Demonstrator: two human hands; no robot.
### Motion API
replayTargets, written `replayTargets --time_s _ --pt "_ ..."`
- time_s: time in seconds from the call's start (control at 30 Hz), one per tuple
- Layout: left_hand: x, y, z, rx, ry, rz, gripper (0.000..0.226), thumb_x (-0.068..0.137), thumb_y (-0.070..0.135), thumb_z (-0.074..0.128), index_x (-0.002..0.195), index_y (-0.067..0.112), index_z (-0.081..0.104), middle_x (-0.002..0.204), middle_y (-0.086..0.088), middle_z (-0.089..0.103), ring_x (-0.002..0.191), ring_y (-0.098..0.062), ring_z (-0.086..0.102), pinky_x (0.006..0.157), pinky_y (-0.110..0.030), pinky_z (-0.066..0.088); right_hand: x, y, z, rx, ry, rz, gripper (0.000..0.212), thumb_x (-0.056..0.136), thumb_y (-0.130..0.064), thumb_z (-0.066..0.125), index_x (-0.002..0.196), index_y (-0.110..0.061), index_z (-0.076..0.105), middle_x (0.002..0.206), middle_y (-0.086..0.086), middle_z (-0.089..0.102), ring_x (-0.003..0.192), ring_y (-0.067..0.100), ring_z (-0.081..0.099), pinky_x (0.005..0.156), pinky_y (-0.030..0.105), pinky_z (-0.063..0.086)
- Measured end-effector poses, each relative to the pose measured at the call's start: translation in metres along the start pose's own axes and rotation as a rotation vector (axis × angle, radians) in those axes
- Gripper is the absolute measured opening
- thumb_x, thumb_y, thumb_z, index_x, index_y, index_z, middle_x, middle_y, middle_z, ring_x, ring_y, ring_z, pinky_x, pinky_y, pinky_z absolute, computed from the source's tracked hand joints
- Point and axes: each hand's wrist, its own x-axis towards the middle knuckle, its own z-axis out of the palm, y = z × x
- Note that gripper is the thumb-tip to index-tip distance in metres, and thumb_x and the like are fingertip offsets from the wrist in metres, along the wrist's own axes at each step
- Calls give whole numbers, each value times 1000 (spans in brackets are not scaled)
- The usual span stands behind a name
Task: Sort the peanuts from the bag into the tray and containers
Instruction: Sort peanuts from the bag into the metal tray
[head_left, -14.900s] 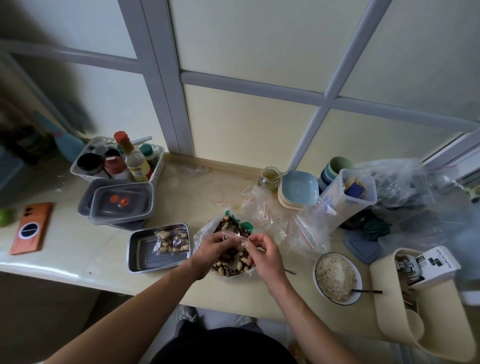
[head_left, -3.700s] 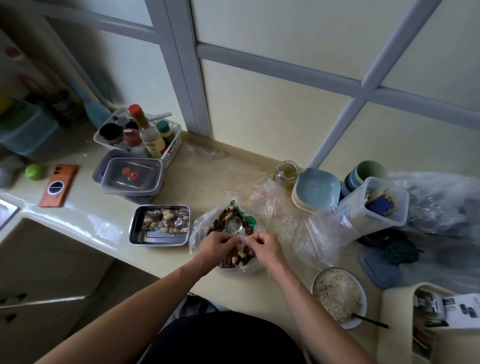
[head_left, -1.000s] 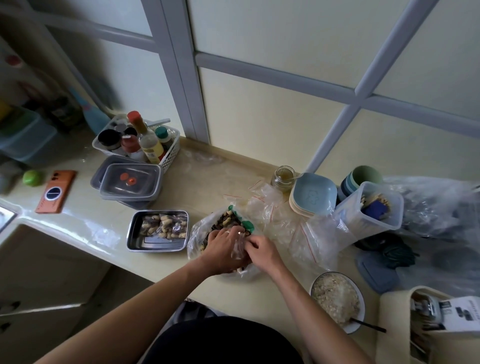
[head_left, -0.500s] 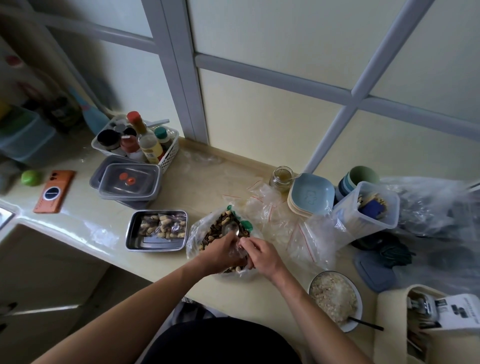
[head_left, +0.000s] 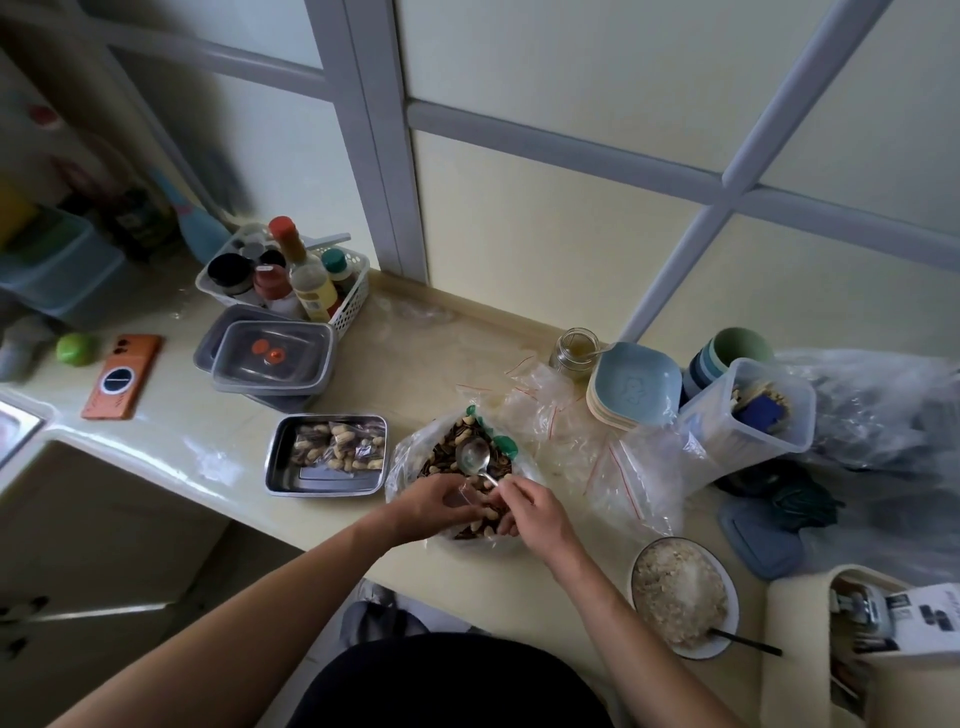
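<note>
Meeting over the open peanut bag (head_left: 408, 460): left hand (head_left: 439, 501) and right hand (head_left: 532, 514), fingertips together, both curled onto one small clear bag (head_left: 466, 493) held between them. Left fingers wrap its side; right thumb and fingertips pinch its edge.

Directly beneath and just beyond the hands: loose peanuts (head_left: 441, 452) in shell, mixed with dark pieces, filling the big bag. Spoon (head_left: 471, 454), metal, lying on the heap, handle pointing at the right fingertips; contact with them cannot be told.

Left of the left hand, near: steel tray (head_left: 322, 480), filled small packets (head_left: 340, 449) of peanuts at its far end. Beyond the tray: two lidded containers (head_left: 270, 358), stacked; then a white basket (head_left: 353, 306) of bottles.

Right of the right hand: empty zip bags (head_left: 613, 457), crumpled. Beyond them: stacked plates (head_left: 634, 387) and a tall clear tub (head_left: 748, 421).

Nearer than the right hand, to its right: bowl (head_left: 711, 650) of pale grain.
</note>
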Motion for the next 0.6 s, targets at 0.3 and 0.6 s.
replayTargets --time_s 0.3,0.6 --pt "7 -21 -18 57 129 -6 8 90 35 75 90 27 74 93 9 75 86 -10 70 80 -31 56 -23 63 25 831 298 639 19 99 -19 62 85 -6 64 61 7 59 47 15 50 40 23 35" --pt "-2 -34 -32 312 -22 183 24 89 38 74 105 21 69 110 2 67 100 -15 62 91 -36 54 -17 44 33 1085 605 190 23 95 5 44 103 -9 61 80 12 58 57 14 48 45 21 37"
